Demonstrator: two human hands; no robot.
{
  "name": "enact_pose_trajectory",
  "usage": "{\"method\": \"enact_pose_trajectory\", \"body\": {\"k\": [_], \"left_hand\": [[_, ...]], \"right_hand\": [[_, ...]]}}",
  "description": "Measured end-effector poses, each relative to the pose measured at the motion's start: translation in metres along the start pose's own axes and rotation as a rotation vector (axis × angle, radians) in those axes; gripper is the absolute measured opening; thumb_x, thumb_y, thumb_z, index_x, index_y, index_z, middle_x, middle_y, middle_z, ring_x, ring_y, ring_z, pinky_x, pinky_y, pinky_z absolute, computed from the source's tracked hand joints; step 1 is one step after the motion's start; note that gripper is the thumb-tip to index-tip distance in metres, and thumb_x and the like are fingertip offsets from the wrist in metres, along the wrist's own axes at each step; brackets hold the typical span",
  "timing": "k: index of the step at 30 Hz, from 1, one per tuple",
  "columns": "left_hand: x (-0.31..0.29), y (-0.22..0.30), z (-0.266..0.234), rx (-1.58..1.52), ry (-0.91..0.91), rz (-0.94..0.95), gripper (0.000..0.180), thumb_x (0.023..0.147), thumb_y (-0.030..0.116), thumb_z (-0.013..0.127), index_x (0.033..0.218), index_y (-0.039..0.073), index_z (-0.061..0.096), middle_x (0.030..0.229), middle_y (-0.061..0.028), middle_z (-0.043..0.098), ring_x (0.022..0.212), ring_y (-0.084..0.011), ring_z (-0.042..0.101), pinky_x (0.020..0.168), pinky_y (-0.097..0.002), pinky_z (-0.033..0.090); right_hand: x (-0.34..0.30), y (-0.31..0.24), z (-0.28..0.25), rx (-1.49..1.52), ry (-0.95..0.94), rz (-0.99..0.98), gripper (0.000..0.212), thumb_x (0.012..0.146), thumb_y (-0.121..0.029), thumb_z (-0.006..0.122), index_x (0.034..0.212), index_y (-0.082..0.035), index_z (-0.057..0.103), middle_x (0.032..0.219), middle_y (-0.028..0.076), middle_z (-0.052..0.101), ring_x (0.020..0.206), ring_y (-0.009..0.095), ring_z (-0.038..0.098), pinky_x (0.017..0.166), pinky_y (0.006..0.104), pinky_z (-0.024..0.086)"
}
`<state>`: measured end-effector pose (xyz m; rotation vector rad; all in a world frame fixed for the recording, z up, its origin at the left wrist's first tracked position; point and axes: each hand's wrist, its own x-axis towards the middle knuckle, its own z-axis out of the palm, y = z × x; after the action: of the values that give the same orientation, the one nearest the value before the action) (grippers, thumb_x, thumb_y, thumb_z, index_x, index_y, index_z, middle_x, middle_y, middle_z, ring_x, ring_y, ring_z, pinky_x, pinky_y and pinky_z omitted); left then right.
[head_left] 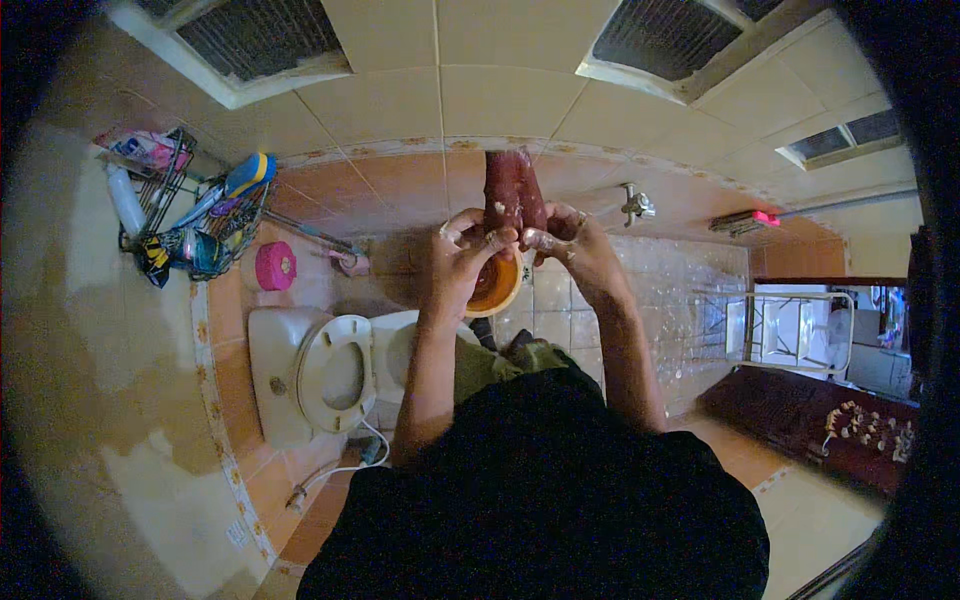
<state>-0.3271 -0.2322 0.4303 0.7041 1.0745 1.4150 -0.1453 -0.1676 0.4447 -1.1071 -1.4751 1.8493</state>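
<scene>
A dark red, wet-looking cloth (513,185) with whitish suds on it is stretched up in front of me, pinched at its lower end. My left hand (466,252) grips its left side, thumb and fingers closed. On the right side, my right hand (578,250) pinches the same cloth, its thumb almost meeting the left one. White foam dots the fingers of both hands. Directly below them is an orange bucket (508,295), partly hidden by my left hand and wrist; its contents are hard to make out.
To the left stands a white toilet (340,375) with its lid raised. A wire rack (165,185) holds brushes and bottles beside a pink round container (275,266). A tap (637,204) juts from the wall at the right. Wet-looking tiles (670,300) lead to a doorway.
</scene>
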Motion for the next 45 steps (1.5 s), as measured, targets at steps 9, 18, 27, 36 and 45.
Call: {"method": "enact_pose_trajectory", "body": {"k": [9, 18, 27, 36, 45], "left_hand": [[-0.007, 0.019, 0.007, -0.137, -0.049, 0.237, 0.03, 0.087, 0.017, 0.083, 0.106, 0.002, 0.067, 0.103, -0.0058, 0.07, 0.095, -0.0118, 0.066, 0.088, -0.0253, 0.051], [-0.01, 0.046, 0.018, 0.102, 0.093, 0.256, 0.024, 0.091, 0.014, 0.079, 0.104, -0.004, 0.07, 0.097, -0.0088, 0.072, 0.09, -0.0149, 0.07, 0.084, -0.0283, 0.056], [-0.007, 0.041, 0.032, 0.029, -0.004, 0.233, 0.022, 0.094, 0.014, 0.075, 0.103, -0.005, 0.07, 0.095, -0.0089, 0.072, 0.081, -0.0176, 0.073, 0.077, -0.0274, 0.057], [-0.006, 0.022, 0.038, 0.007, -0.243, 0.209, 0.031, 0.092, 0.019, 0.078, 0.108, -0.005, 0.069, 0.098, -0.0078, 0.071, 0.093, -0.0136, 0.069, 0.085, -0.0271, 0.054], [0.008, 0.033, 0.065, 0.077, -0.271, 0.074, 0.043, 0.086, 0.027, 0.085, 0.108, -0.007, 0.07, 0.098, -0.0077, 0.072, 0.09, -0.0106, 0.066, 0.083, -0.0252, 0.052]], "right_hand": [[-0.015, -0.012, 0.002, 0.1, 0.058, -0.135, 0.015, 0.089, -0.009, 0.078, 0.099, -0.006, 0.068, 0.088, -0.002, 0.068, 0.079, 0.008, 0.061, 0.07, 0.0254, 0.048], [-0.029, -0.01, -0.007, 0.166, 0.168, -0.141, 0.014, 0.088, -0.006, 0.077, 0.096, -0.007, 0.067, 0.083, -0.001, 0.066, 0.072, 0.008, 0.056, 0.063, 0.0256, 0.044], [-0.039, -0.013, -0.03, 0.272, 0.12, -0.2, 0.015, 0.092, -0.013, 0.073, 0.102, -0.006, 0.064, 0.092, 0.001, 0.067, 0.083, 0.01, 0.058, 0.077, 0.0277, 0.047], [-0.048, -0.014, -0.043, 0.421, 0.179, -0.401, 0.024, 0.089, -0.007, 0.073, 0.104, -0.008, 0.054, 0.101, 0.003, 0.064, 0.094, 0.012, 0.061, 0.088, 0.03, 0.05], [-0.065, -0.028, -0.053, 0.092, 0.296, -0.342, 0.031, 0.085, -0.012, 0.077, 0.103, -0.01, 0.052, 0.093, -0.001, 0.058, 0.089, 0.009, 0.055, 0.079, 0.0257, 0.046]]}}
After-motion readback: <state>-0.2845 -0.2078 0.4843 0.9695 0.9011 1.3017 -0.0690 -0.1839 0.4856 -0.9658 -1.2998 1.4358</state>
